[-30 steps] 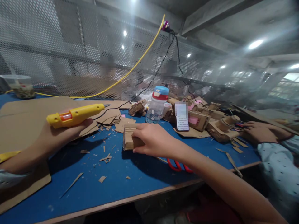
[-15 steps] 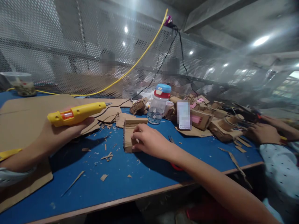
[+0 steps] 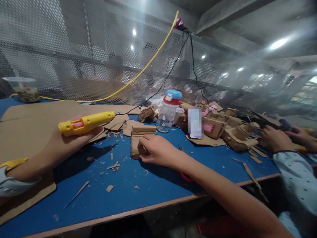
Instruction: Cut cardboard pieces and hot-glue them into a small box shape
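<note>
While the left hand (image 3: 71,140) grips the yellow glue gun (image 3: 86,123) above the blue table (image 3: 153,185), the right hand (image 3: 156,150) clamps the folded cardboard piece (image 3: 138,138) standing on the table. Gluing appears unfinished; the nozzle remains apart from the cardboard.

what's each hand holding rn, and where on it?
Left hand grips the yellow glue gun by its handle, under the barrel. Right hand holds the cardboard piece on the table, fingers on its right side.
</note>
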Motion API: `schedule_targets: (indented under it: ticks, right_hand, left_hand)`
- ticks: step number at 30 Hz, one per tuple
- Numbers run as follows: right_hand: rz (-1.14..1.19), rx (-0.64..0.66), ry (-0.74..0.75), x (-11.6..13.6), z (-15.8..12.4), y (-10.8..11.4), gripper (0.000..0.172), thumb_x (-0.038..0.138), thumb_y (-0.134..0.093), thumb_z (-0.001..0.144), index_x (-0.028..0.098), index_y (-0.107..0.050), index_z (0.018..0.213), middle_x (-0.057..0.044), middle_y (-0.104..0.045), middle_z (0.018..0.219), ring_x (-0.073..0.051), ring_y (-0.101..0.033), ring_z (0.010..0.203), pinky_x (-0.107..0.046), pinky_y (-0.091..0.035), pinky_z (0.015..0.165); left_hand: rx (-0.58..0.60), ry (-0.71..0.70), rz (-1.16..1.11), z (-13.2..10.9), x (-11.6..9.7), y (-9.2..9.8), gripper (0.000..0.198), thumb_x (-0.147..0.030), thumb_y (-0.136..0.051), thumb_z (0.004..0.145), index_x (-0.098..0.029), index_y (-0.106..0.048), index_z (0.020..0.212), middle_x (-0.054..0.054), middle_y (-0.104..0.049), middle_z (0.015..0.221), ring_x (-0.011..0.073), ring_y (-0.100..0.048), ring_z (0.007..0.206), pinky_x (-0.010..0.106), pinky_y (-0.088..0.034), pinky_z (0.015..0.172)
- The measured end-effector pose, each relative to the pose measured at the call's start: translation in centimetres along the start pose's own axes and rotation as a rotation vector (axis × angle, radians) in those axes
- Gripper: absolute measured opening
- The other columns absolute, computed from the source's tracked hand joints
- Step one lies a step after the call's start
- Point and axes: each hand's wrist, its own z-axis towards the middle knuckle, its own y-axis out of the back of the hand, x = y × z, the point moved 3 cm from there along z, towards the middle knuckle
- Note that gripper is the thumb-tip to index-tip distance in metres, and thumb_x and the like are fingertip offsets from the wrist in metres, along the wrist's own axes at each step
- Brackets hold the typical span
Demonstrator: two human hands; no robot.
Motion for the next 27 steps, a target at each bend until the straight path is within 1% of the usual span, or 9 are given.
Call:
schedule_targets:
  ticks: [7,10,12,14,16,17,21,24,27]
  right_hand:
    - [0.019,0.052,0.009,-0.7,1.2,1.1,0.041,0.036,-0.083,0.071,0.011,-0.062,0.095,-0.011,-0.066,0.093,-0.023,-0.059,0.083,-0.029,-0.037,0.065]
    - [0.047,0.026,0.021,-0.9,1.3,1.1,0.042,0.040,-0.086,0.066,0.015,-0.065,0.093,-0.013,-0.061,0.101,-0.030,-0.056,0.100,-0.035,-0.044,0.077]
    - [0.040,-0.021,0.006,-1.2,1.1,1.1,0.046,0.043,-0.088,0.063,0.018,-0.067,0.095,-0.018,-0.053,0.123,-0.038,-0.045,0.123,-0.049,-0.042,0.094]
    - [0.028,-0.037,-0.014,-1.6,1.0,1.1,0.050,0.043,-0.089,0.060,0.019,-0.067,0.098,-0.021,-0.034,0.147,-0.046,-0.022,0.141,-0.065,-0.027,0.106]
    - [0.047,0.018,-0.024,-2.0,1.0,1.2,0.049,0.041,-0.088,0.062,0.020,-0.066,0.101,-0.020,-0.017,0.158,-0.048,-0.004,0.147,-0.074,-0.015,0.107]
    - [0.074,0.066,-0.029,-2.3,1.1,1.2,0.049,0.039,-0.087,0.064,0.020,-0.065,0.103,-0.019,-0.015,0.159,-0.048,-0.001,0.147,-0.076,-0.013,0.107]
    - [0.180,0.207,-0.010,-3.2,1.5,1.6,0.047,0.034,-0.084,0.068,0.023,-0.063,0.108,-0.018,-0.026,0.154,-0.043,-0.016,0.147,-0.071,-0.019,0.109]
    - [0.166,0.162,0.038,-3.7,1.9,1.7,0.054,0.035,-0.086,0.064,0.022,-0.060,0.110,-0.017,-0.039,0.142,-0.037,-0.032,0.139,-0.066,-0.020,0.111]
    - [0.138,0.097,0.053,-4.0,2.5,1.4,0.078,0.039,-0.087,0.058,0.017,-0.049,0.122,-0.016,-0.047,0.130,-0.033,-0.043,0.125,-0.059,-0.029,0.110]
  left_hand:
    - [0.017,-0.063,0.052,0.2,0.9,-0.1,0.039,-0.049,-0.074,0.058,-0.020,-0.069,0.085,0.003,-0.069,0.080,0.0215,-0.064,0.074,0.036,-0.055,0.079]
    - [0.016,-0.067,0.032,0.2,1.1,0.0,0.042,-0.052,-0.073,0.057,-0.021,-0.069,0.084,0.005,-0.070,0.084,0.0242,-0.065,0.079,0.039,-0.055,0.083]
    - [0.015,-0.042,0.038,0.2,1.2,0.0,0.044,-0.055,-0.071,0.055,-0.021,-0.070,0.083,0.006,-0.071,0.084,0.0257,-0.065,0.079,0.042,-0.055,0.083]
    - [0.027,-0.012,0.043,0.1,1.1,0.0,0.045,-0.055,-0.071,0.053,-0.020,-0.070,0.082,0.007,-0.072,0.083,0.0264,-0.066,0.078,0.043,-0.055,0.082]
    - [0.033,0.004,0.032,0.1,0.9,0.0,0.044,-0.053,-0.071,0.053,-0.020,-0.071,0.082,0.008,-0.073,0.084,0.0264,-0.067,0.079,0.044,-0.055,0.083]
    - [0.032,0.000,0.032,0.1,0.8,0.0,0.043,-0.052,-0.071,0.053,-0.019,-0.071,0.082,0.008,-0.073,0.084,0.0262,-0.067,0.079,0.044,-0.056,0.084]
    - [0.027,-0.008,0.039,0.2,1.0,-0.1,0.041,-0.051,-0.071,0.055,-0.020,-0.072,0.082,0.008,-0.073,0.084,0.0258,-0.068,0.079,0.044,-0.056,0.083]
    - [0.022,-0.003,-0.004,0.2,1.5,-0.1,0.045,-0.052,-0.072,0.053,-0.020,-0.073,0.084,0.007,-0.074,0.084,0.0259,-0.069,0.079,0.044,-0.056,0.087]
    - [0.022,-0.014,0.011,0.2,1.6,0.0,0.046,-0.055,-0.071,0.053,-0.020,-0.073,0.084,0.007,-0.074,0.085,0.0268,-0.069,0.081,0.044,-0.056,0.087]
